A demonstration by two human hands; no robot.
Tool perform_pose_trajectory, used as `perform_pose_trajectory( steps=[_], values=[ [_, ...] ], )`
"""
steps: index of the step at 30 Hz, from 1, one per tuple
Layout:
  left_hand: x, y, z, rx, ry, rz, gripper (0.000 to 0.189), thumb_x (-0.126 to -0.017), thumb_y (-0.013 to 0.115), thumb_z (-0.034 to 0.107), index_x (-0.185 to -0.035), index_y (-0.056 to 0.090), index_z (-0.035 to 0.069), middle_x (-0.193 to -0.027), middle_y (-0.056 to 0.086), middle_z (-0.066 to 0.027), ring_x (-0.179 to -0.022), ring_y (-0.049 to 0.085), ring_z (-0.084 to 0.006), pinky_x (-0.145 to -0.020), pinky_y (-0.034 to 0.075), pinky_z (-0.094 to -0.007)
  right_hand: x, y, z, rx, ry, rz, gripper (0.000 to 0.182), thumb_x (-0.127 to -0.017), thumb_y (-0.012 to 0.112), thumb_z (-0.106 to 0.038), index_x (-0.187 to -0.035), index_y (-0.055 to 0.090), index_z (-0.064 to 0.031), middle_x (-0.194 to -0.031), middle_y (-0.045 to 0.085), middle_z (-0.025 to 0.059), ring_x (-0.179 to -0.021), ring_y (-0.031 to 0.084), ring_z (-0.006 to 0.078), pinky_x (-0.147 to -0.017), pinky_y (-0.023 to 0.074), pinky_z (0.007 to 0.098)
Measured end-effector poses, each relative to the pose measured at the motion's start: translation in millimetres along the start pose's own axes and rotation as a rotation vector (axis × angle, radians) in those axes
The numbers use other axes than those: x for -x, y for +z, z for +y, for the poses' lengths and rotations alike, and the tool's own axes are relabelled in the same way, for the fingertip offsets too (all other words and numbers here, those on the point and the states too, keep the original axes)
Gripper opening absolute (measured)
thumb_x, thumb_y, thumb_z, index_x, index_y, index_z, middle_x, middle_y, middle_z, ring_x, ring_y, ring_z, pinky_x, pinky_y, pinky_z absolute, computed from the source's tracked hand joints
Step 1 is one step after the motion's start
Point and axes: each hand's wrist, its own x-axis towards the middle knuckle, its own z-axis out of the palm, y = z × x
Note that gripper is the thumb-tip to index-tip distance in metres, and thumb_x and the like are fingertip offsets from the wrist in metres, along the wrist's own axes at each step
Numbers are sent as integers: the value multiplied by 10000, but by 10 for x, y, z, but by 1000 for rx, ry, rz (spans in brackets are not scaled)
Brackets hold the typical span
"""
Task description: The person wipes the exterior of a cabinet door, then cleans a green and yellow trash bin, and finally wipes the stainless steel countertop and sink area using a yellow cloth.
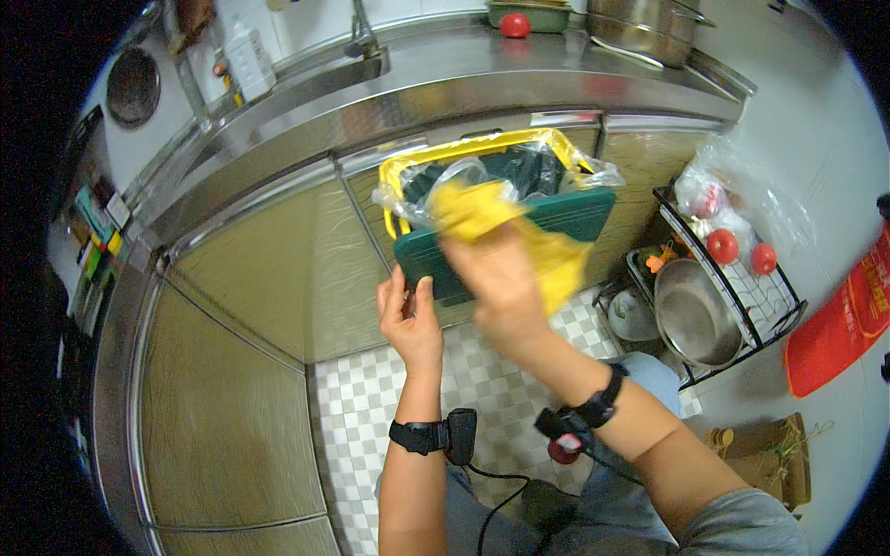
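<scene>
A waste bin with a yellow rim (480, 144) hangs against the cabinet front, lined with a clear plastic bag (603, 174). Its dark green front panel (577, 212) slants towards me. My left hand (410, 316) pinches the lower left edge of this panel between thumb and fingers. In my right hand (497, 278) is a yellow cloth (556, 264), lying over the panel's middle and hiding part of it. Motion blurs both the cloth and this hand. Part of the cloth covers the bag's near edge.
Above the bin runs a steel counter (445, 66) bearing a tomato (515, 26) and a steel pot (636, 31). To the right stands a wire rack (772, 306) with a steel basin (699, 313) leaning at it. A cardboard box (758, 472) sits at lower right.
</scene>
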Motion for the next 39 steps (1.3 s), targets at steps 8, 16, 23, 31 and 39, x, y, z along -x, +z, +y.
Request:
perform_pose_trajectory(
  steps=[8,16,23,31,39],
  values=[
    [-18,-48,-19,-23,28,-39,359,-883,749,45,-1215,653,-54,-999,581,-56,-878,574,-129,-746,493,-252,27,-366,463,177,43,92,447,-784,586,34,-1205,691,-73,-1245,649,183,-1253,559,403,-1166,339,515],
    [15,4,-35,15,2,-25,357,-904,728,59,-1225,634,-66,-1008,579,-53,-892,554,-133,-784,470,-260,37,-424,533,266,162,159,800,-672,414,181,-1393,597,-114,-1362,588,229,-1390,429,425,-1214,253,496],
    [-51,-15,-2,-27,120,-15,274,-853,714,12,-1117,670,-46,-927,614,-75,-874,573,-186,-831,472,-297,-113,415,-293,-79,-111,-19,265,-787,678,-91,-1045,714,-39,-1213,664,169,-1280,556,391,-1127,376,560],
    [-39,-46,1,-84,77,-68,322,-871,766,104,-1127,658,-59,-919,612,-72,-862,566,-176,-805,461,-296,129,-485,692,223,106,158,526,-709,537,138,-1193,683,-6,-1214,646,248,-1292,535,410,-1122,387,517],
    [-32,-8,-35,-100,89,-55,307,-910,709,62,-1201,666,-24,-961,609,-41,-890,563,-138,-828,466,-282,130,-273,473,198,94,176,767,-661,453,179,-1381,597,-42,-1320,629,203,-1288,555,367,-1158,343,451]
  ],
)
